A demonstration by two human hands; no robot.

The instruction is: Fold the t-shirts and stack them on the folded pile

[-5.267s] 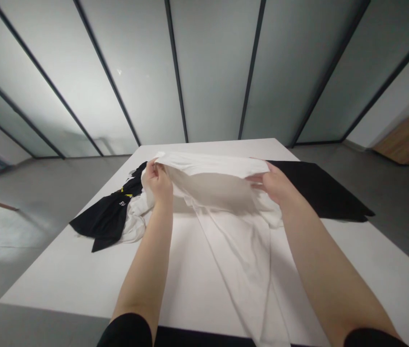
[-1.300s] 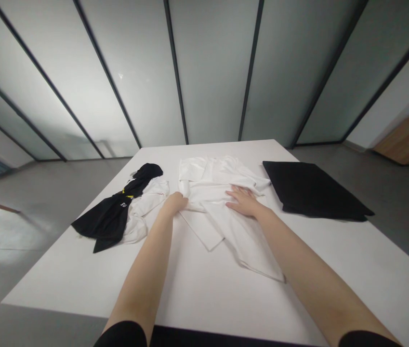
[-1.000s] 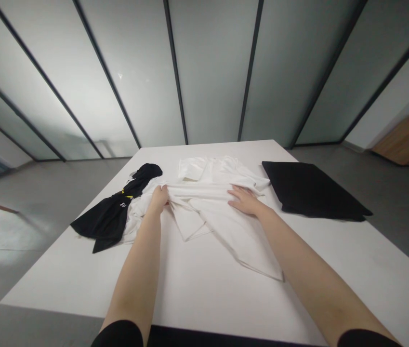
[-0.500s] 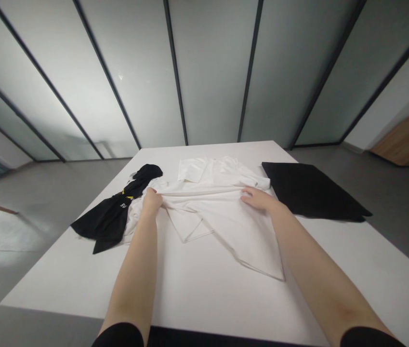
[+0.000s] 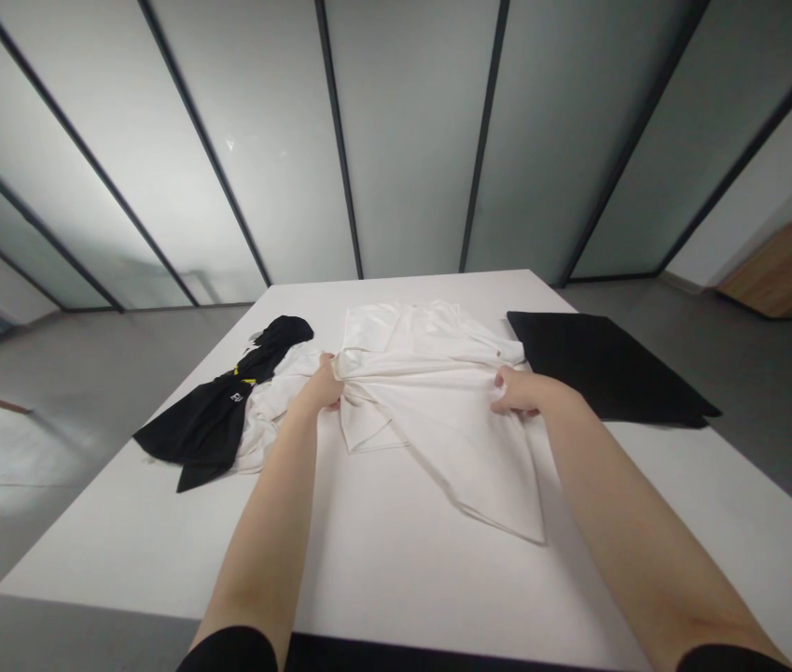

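A white shirt (image 5: 465,439) lies partly bunched across the middle of the table, its near corner spread toward me. My left hand (image 5: 326,381) is closed around gathered cloth at the shirt's left edge, fingertips partly hidden. On the right side, my right hand (image 5: 518,390) pinches the shirt's cloth between thumb and fingers. Folds run between the two hands. Left of my left hand is a crumpled white garment (image 5: 270,411), touching a black garment (image 5: 210,420) with white lettering and yellow trim.
Shiny clear plastic packaging (image 5: 371,327) lies behind the shirt. A flat black board or mat (image 5: 605,369) rests at the table's right side. All of it sits on a white table (image 5: 396,569), with frosted glass panels (image 5: 409,140) beyond.
My left hand has moved right, gathering the shirt's left edge away from the crumpled white garment. My right hand has shifted slightly right and closed on the cloth.
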